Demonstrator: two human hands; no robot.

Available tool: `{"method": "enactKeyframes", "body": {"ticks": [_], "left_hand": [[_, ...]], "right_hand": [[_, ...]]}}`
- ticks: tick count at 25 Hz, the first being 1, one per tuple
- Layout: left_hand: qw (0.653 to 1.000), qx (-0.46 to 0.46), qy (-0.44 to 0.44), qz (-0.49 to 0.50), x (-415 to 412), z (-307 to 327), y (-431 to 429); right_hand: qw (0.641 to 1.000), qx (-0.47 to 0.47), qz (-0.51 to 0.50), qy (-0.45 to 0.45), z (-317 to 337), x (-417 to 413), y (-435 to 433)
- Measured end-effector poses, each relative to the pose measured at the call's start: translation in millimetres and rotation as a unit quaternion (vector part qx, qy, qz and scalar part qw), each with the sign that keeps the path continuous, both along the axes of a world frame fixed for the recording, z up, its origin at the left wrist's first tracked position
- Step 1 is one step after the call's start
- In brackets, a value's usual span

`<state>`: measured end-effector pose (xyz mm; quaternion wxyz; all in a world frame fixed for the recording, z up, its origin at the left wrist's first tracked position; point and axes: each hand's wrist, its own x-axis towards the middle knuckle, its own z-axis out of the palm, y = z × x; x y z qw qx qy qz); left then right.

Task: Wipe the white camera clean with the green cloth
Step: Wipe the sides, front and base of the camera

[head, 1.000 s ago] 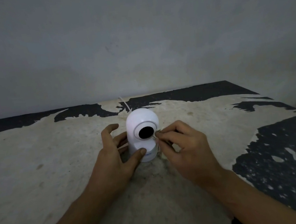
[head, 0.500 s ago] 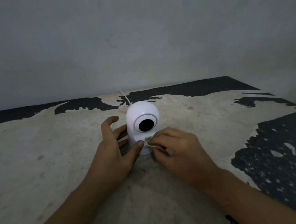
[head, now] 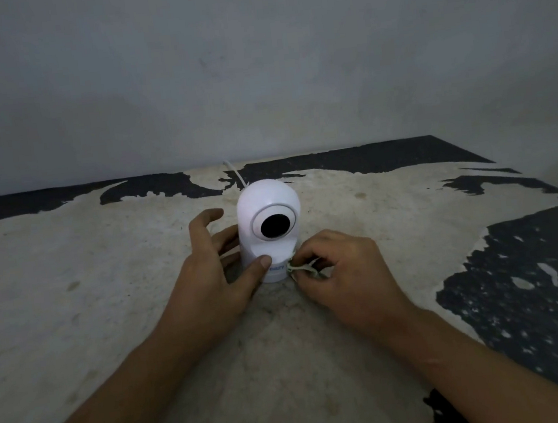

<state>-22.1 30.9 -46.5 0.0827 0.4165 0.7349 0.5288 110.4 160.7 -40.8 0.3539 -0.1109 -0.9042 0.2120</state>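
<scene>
The white camera (head: 263, 206) stands upright on the worn table, its round black lens facing me. My left hand (head: 209, 280) grips its base from the left, thumb across the front and fingers behind. My right hand (head: 342, 273) pinches a small crumpled green cloth (head: 299, 268) against the lower right side of the base. Most of the cloth is hidden under my fingers.
The table (head: 89, 283) has a pale scuffed top with black patches along the back and right side. A white cable (head: 235, 176) runs from behind the camera toward the grey wall (head: 256, 76). The table's right edge drops off at the far right.
My right hand moved the cloth down from beside the lens to the base's lower right side. My left hand kept its hold on the base.
</scene>
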Motion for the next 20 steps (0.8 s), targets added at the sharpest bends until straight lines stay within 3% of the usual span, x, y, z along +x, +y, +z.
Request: {"method": "enactKeyframes", "body": {"ticks": [4,8,12,15,17,20], "left_hand": [[1.0,-0.005,0.007,0.003,0,0,1],[1.0,-0.004,-0.001,-0.001,1,-1,0],[1.0,-0.011,-0.002,-0.003,0,1,0],[1.0,-0.01,-0.001,-0.011,0,3,0],[1.0,-0.007,-0.009,-0.012,0,3,-1],[1.0,-0.002,-0.027,-0.016,0,2,0]], "right_hand": [[0.999,-0.02,-0.044,0.025,3,-3,6],[0.999,-0.002,0.023,-0.033,2,1,-5],[0.989,-0.064,-0.043,0.127,13,-4,-1],[0.982,-0.082,-0.047,0.163,14,-8,-7],[0.981,-0.044,-0.029,0.189,19,-11,-7],[0.98,0.115,0.0,0.164,22,-18,-9]]}}
